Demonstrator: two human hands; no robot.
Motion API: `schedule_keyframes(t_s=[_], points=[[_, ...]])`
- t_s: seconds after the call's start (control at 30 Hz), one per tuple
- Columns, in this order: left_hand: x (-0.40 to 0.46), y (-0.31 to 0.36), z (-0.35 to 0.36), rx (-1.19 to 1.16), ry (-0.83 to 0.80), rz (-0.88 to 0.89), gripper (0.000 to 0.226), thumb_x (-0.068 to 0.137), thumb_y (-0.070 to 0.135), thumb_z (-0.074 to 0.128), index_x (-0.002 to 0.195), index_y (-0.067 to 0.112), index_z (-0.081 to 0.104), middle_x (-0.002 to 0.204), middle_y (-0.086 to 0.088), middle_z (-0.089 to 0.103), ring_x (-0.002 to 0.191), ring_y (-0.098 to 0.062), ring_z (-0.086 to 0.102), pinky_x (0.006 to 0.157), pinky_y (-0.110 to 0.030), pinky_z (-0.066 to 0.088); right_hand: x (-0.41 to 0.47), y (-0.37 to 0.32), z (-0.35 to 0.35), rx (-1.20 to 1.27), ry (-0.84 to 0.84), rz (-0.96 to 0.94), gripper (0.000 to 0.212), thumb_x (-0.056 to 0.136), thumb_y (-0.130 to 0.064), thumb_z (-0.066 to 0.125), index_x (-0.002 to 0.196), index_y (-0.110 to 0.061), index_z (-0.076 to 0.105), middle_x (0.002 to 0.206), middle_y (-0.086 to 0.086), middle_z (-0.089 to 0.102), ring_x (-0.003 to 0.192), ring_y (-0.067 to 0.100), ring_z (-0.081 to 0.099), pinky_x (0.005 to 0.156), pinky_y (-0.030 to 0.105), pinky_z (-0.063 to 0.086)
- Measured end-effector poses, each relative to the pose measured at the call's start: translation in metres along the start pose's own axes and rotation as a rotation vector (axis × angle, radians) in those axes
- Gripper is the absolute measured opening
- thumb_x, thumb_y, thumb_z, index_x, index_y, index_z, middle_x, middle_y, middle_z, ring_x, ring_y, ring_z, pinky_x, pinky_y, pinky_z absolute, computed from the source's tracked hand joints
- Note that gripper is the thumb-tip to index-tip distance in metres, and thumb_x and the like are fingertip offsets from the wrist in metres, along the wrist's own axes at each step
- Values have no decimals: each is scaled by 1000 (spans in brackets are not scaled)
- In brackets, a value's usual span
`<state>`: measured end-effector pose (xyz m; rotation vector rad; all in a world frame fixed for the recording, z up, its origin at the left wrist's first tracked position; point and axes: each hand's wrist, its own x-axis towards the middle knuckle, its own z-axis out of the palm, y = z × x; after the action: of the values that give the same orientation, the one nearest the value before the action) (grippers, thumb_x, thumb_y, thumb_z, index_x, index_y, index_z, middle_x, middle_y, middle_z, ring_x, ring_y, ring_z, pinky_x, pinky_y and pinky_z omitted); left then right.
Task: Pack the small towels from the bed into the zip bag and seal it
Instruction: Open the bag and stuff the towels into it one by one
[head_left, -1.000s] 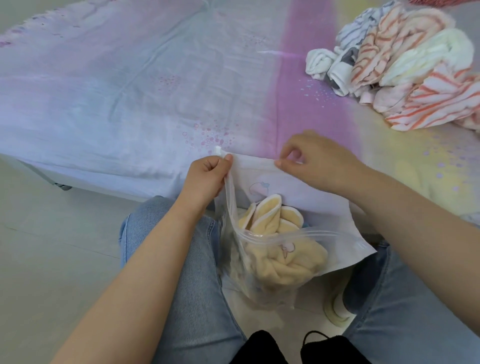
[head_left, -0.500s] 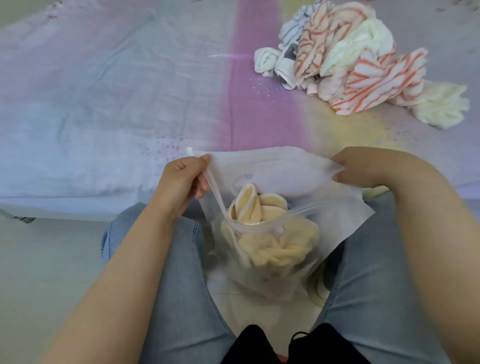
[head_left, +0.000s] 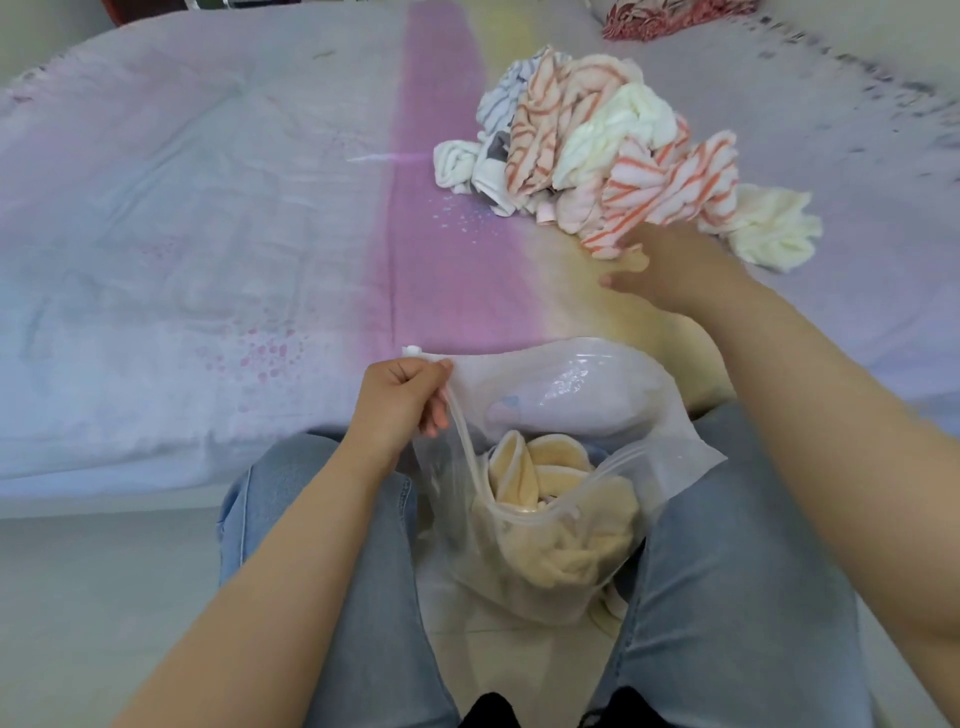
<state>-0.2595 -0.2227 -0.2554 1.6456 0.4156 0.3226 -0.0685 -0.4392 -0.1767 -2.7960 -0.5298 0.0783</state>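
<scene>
A person sits at the edge of the bed (head_left: 208, 260) with a clear zip bag (head_left: 561, 415) held between the knees of their blue jeans (head_left: 353, 571). The left hand (head_left: 402, 405) has its grip clenched on the bag's left top corner, pinching the zip strip and lifting that side so the mouth gapes open. Inside the bag lie pale yellow towels (head_left: 561, 525), bunched at the bottom with one folded edge standing up near the opening. The right hand (head_left: 675, 270) is off the bag and stretched over the bed to the pile of small towels (head_left: 597, 150), its fingers spread and released, its fingertips just at the near end of an orange-striped towel (head_left: 670, 192); whether they touch it cannot be told through the blur. The pile mixes orange-striped, cream and grey-striped pieces and sits on the bed's far right, well apart from the bag.
</scene>
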Motion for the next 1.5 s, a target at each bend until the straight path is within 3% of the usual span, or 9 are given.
schedule_keyframes(t_s=[0.17,0.3,0.43,0.63,0.73,0.87,1.1,1.3,1.5], points=[[11,0,15,-54,62,44,38,94,8,54,59,-6,55,37,-4,50,35,-16,42,43,-23,41,67,28,8,115,292,211,77,81,-37,63,146,-30,23,157,14,8,135,41,28,107,50,33],[19,-2,17,-79,76,52,41,94,8,54,53,1,51,37,-3,49,36,-17,40,43,-24,40,81,43,25,-1,303,124,35,88,-29,41,110,-14,63,125,19,55,115,39,44,86,40,38],[24,-2,20,-88,80,48,46,94,6,54,49,6,46,35,-2,47,34,-15,39,41,-23,38,60,31,33,360,524,77,26,89,-20,48,112,-10,55,100,10,66,95,29,57,77,35,44],[23,-3,21,-86,79,52,46,93,7,54,47,6,46,37,-4,48,35,-16,40,41,-22,38,-11,-19,0,905,39,-91,21,88,-11,58,107,-19,62,74,-2,54,67,8,52,63,20,42],[21,-3,20,-76,82,54,47,91,3,52,44,9,48,36,-4,47,35,-16,40,42,-23,38,-61,-41,6,737,-328,-318,23,88,-11,61,105,-27,65,70,-1,54,64,9,48,61,24,39],[17,1,20,-82,74,43,43,89,1,50,47,9,53,36,-4,48,35,-16,40,41,-23,38,-74,-44,35,91,-352,-380,45,86,-33,59,128,-36,47,94,-9,60,85,12,60,77,35,50],[14,1,18,-77,76,53,47,91,6,54,45,10,51,38,-5,49,36,-17,41,43,-23,38,-22,-21,28,173,-127,-156,96,64,-73,64,145,-45,19,157,3,12,144,31,18,114,47,26],[17,0,18,-67,62,35,43,94,11,55,52,4,49,38,-4,50,36,-15,40,43,-22,38,-18,-19,54,359,-226,-315,40,76,-33,75,103,-8,60,103,14,64,91,20,59,76,48,50],[19,-1,18,-57,83,20,43,95,12,52,53,6,48,37,0,47,37,-13,40,42,-22,37,-61,-29,9,329,8,-463,9,85,-25,60,81,-17,59,89,1,53,80,15,50,73,32,40]])
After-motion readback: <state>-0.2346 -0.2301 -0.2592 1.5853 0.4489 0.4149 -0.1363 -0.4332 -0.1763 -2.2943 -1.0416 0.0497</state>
